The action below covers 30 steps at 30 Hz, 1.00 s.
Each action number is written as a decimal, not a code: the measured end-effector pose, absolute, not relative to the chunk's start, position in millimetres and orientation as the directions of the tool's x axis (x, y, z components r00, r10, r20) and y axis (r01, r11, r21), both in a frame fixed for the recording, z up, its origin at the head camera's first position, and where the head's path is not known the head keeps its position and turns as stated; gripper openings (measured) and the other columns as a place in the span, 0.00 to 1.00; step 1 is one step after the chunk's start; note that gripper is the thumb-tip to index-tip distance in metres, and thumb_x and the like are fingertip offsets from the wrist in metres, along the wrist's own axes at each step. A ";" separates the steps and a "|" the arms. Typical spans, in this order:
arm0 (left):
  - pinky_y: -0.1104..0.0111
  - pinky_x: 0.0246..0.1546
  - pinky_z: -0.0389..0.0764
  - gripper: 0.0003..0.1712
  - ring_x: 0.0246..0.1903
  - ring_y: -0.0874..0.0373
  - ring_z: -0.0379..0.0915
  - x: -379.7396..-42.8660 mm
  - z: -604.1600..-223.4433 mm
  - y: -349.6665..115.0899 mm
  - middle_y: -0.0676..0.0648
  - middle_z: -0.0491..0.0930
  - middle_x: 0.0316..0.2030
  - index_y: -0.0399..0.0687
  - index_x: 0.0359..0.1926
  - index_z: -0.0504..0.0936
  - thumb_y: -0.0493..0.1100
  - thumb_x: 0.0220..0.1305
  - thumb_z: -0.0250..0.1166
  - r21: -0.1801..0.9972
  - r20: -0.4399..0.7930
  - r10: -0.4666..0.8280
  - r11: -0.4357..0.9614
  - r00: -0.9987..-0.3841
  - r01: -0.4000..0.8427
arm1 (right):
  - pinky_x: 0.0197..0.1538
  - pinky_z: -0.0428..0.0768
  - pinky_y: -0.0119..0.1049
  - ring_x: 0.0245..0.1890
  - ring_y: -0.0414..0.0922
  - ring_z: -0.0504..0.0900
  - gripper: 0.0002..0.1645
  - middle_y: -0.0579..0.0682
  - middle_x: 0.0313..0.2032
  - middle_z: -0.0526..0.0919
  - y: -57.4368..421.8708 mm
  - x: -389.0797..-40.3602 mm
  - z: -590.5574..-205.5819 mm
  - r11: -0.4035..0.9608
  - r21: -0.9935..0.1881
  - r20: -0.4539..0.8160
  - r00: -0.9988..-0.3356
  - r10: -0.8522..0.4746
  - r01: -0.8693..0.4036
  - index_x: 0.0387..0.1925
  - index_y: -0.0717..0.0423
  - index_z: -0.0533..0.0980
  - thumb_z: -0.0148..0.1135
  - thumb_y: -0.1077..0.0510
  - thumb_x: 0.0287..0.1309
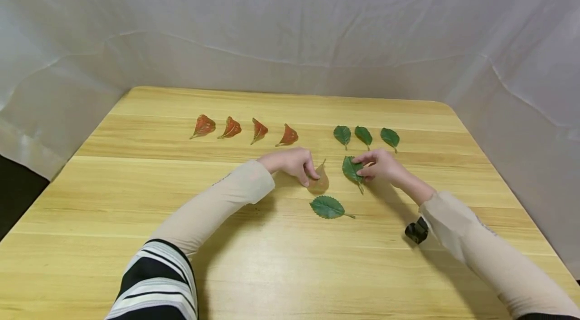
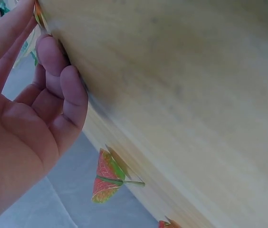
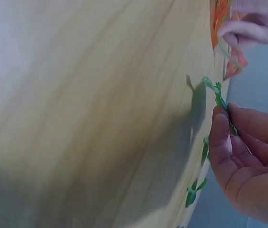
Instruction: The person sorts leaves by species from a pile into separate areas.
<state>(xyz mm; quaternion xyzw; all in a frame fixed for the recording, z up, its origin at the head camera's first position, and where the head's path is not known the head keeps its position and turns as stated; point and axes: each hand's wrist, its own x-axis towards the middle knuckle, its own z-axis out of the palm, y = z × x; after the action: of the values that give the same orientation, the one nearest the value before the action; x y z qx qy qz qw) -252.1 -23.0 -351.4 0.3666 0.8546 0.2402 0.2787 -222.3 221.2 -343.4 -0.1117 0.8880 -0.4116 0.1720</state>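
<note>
My left hand pinches an orange-brown leaf by its side, low over the table, with the thin stem pointing away from me. In the left wrist view only a sliver of that leaf shows past the fingers. To the right, my right hand holds a green leaf between thumb and fingertips. Its shadow falls on the table beside it in the right wrist view, where the leaf stands edge-on. Nearer to me lies another serrated green leaf, flat, stem to the right.
Several red leaves lie in a row at the back left of the wooden table. Three green leaves form a row at the back right. A pale curtain hangs behind the table. A small black device sits at my right wrist.
</note>
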 end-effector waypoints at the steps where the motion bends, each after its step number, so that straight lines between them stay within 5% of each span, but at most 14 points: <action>1: 0.77 0.29 0.67 0.15 0.24 0.66 0.64 -251.9 -351.0 -23.0 0.49 0.80 0.40 0.45 0.39 0.83 0.34 0.46 0.70 0.614 -0.302 0.759 0.617 -0.577 0.491 | 0.30 0.78 0.37 0.23 0.44 0.77 0.20 0.58 0.33 0.77 222.2 -224.5 -344.2 0.643 -0.764 -0.215 -0.917 -0.336 -0.056 0.47 0.74 0.72 0.60 0.72 0.49; 12: 0.77 0.30 0.68 0.15 0.23 0.67 0.62 -250.8 -349.1 -22.9 0.50 0.80 0.40 0.45 0.39 0.83 0.34 0.46 0.70 0.613 -0.320 0.747 0.632 -0.582 0.474 | 0.29 0.76 0.38 0.23 0.45 0.76 0.22 0.55 0.31 0.77 227.2 -238.2 -351.1 0.727 -0.682 -0.247 -0.913 -0.326 -0.075 0.49 0.70 0.72 0.61 0.69 0.49; 30: 0.77 0.24 0.63 0.15 0.17 0.65 0.53 -253.1 -351.7 -22.4 0.51 0.81 0.38 0.46 0.39 0.83 0.35 0.46 0.70 0.608 -0.317 0.751 0.629 -0.579 0.483 | 0.31 0.77 0.36 0.27 0.43 0.76 0.21 0.67 0.45 0.75 225.2 -240.8 -354.2 0.750 -0.652 -0.247 -0.903 -0.352 -0.114 0.47 0.73 0.73 0.61 0.71 0.48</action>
<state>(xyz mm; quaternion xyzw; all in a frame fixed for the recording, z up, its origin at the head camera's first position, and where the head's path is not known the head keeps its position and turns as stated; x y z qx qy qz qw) -253.1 -22.4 -351.7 0.3601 0.8568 0.2357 0.2838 -240.8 225.2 -354.2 -0.1268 0.9177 -0.3303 0.1804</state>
